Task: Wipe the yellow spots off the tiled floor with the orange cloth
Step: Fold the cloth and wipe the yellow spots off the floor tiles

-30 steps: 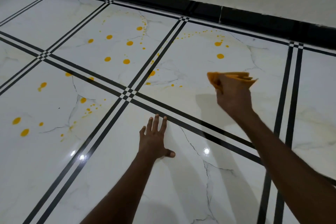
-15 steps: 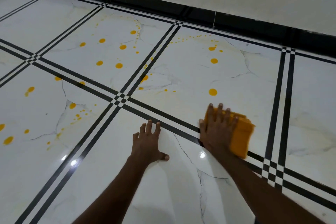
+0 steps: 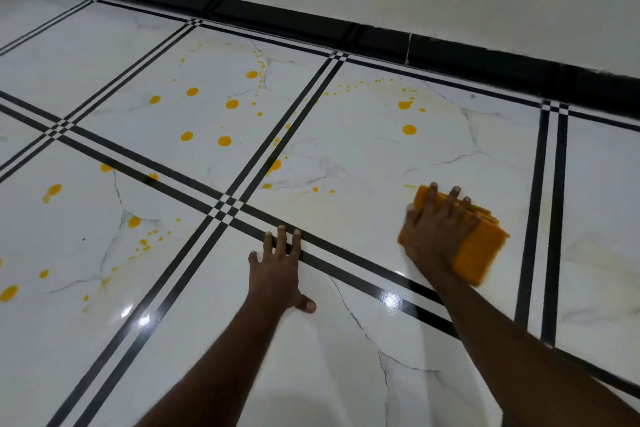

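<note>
Right hand [image 3: 438, 232] now pressed flat on orange cloth [image 3: 479, 246], down on tiled floor [image 3: 346, 374] near right border lines; nearest spot gone, faint smear [image 3: 409, 186] remains. Left hand [image 3: 277, 274] splayed, empty. Most yellow spots [image 3: 224, 140] untouched

Cloth [image 3: 481, 246] on floor [image 3: 346, 374] (spots [image 3: 225, 140] lie farther left).

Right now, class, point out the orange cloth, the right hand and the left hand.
orange cloth [image 3: 479, 253]: head view, bare right half.
right hand [image 3: 434, 230]: head view, back of hand.
left hand [image 3: 277, 274]: head view, back of hand.
</note>
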Demonstrator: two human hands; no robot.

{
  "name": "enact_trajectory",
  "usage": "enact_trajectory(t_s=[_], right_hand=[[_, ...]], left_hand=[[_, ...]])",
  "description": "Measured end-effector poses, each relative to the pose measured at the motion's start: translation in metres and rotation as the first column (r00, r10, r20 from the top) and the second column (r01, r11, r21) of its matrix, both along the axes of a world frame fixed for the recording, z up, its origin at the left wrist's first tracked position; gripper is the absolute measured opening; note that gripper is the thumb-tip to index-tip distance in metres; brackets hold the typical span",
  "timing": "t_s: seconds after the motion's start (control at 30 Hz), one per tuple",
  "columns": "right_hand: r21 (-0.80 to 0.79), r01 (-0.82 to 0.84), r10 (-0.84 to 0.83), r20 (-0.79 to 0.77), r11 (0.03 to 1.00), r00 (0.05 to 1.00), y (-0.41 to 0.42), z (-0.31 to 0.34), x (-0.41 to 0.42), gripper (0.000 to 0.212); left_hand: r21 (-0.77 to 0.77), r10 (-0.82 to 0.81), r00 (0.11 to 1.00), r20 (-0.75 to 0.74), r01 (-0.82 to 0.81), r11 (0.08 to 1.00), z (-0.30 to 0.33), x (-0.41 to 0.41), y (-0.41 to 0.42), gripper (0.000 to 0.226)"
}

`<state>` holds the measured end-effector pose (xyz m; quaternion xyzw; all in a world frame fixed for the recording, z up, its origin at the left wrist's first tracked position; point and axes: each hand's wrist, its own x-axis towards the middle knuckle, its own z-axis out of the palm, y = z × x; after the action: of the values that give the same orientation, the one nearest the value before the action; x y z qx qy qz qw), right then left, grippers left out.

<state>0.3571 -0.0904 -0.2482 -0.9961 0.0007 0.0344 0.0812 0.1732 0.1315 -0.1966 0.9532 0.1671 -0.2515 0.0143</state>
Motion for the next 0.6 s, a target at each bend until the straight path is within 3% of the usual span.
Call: enact_trajectory(t_s=[0.03,0.13,0.23,0.4,0.5,0.6], right_hand=[[-0.002,-0.04,0.04,-0.006,0.999,0.999,0.025,0.003,0.006,0.071],[0.019,-0.408,0.408,-0.028,0.913,0.913,0.09,0.002,0.013,0.076],[0.013,-0.599,0.599,-0.058,0.8,0.799,0.08,0.002,-0.001,0.072],[-0.043,-0.462,0.462,-0.015,0.886,0.887,-0.019,-0.006,0.013,0.069],[-0.031,-0.34,0.34,-0.024,0.94,0.94,0.014,-0.001,0.052,0.073],[0.017,-0.466,0.466,-0.005,0.885,0.885,0.069,-0.001,0.022,0.073]], left_hand=[[0.012,-0.007,1.0,-0.009,0.007,1.0,0.0,0.001,0.001,0.147],[0.001,-0.009,1.0,-0.023,0.009,1.0,-0.002,0.001,0.002,0.147],[-0.017,0.018,1.0,-0.021,-0.019,1.0,0.0,0.0,0.0,0.147],[0.003,0.015,0.999,-0.051,-0.015,1.0,0.001,0.003,-0.002,0.148],[0.029,-0.005,0.998,-0.068,0.007,1.0,-0.001,0.004,-0.001,0.149],[-0.007,0.017,0.997,-0.069,-0.018,1.0,0.0,0.004,-0.001,0.149]])
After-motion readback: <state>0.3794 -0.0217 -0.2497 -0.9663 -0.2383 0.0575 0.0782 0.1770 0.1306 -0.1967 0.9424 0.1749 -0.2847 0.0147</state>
